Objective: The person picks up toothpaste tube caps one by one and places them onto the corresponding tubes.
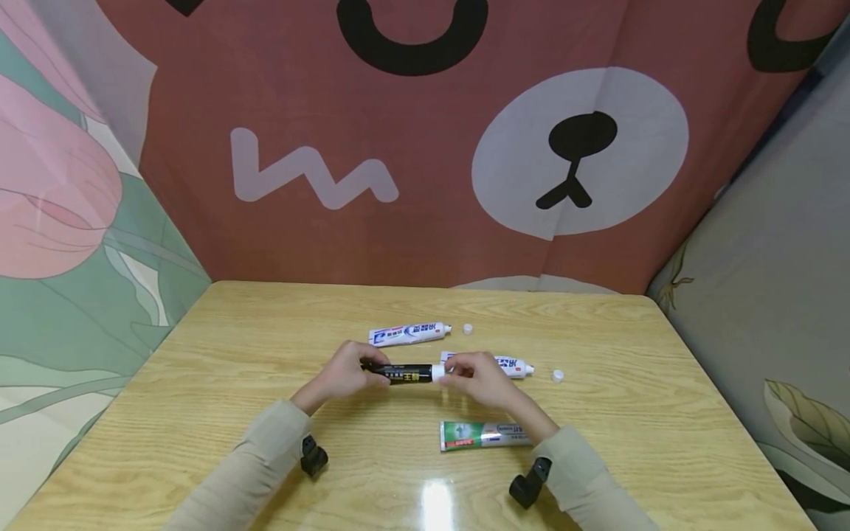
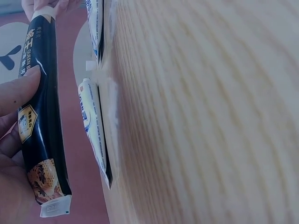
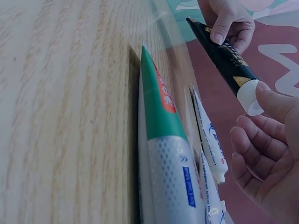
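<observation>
Above the table, my left hand grips a black toothpaste tube around its body, level and pointing right. In the left wrist view the thumb lies across this black tube, with its crimped tail pointing down. At the tube's other end is a white cap, which my right hand holds between thumb and fingers. The right wrist view shows this white cap against the right thumb, the other fingers loosely curled below. Whether the cap is loose cannot be told.
Two white-and-blue toothpaste tubes lie uncapped on the wooden table: a far tube and a nearer tube, partly behind my right hand. A small cap and another cap lie beside their nozzles. A green-and-silver tube lies nearer me.
</observation>
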`<action>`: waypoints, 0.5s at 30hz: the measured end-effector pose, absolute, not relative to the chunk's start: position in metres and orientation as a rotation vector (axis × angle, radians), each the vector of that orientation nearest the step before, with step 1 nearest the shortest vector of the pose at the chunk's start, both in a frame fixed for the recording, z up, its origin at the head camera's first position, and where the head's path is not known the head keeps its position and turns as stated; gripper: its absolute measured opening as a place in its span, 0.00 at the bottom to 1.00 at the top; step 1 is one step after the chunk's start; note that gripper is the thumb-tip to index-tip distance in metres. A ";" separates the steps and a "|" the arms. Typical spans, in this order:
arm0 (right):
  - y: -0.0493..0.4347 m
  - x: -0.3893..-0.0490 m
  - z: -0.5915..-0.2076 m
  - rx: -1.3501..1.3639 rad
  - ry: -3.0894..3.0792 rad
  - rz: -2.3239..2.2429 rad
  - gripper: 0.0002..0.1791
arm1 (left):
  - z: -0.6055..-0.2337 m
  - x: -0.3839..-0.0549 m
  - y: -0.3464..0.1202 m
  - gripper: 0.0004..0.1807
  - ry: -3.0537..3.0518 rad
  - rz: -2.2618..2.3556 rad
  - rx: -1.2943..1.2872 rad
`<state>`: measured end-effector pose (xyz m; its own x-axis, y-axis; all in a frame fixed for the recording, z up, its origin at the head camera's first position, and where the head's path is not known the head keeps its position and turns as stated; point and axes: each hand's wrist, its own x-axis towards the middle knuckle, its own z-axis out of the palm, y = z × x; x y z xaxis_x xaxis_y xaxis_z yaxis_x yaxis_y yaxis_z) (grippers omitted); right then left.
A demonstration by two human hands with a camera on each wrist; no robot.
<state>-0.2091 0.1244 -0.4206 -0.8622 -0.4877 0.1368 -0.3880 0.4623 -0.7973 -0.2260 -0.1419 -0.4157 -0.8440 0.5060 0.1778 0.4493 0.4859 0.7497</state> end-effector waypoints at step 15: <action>0.121 -0.206 -0.419 -0.751 2.532 -1.528 0.15 | -0.417 -0.226 -0.138 0.09 2.651 1.306 0.828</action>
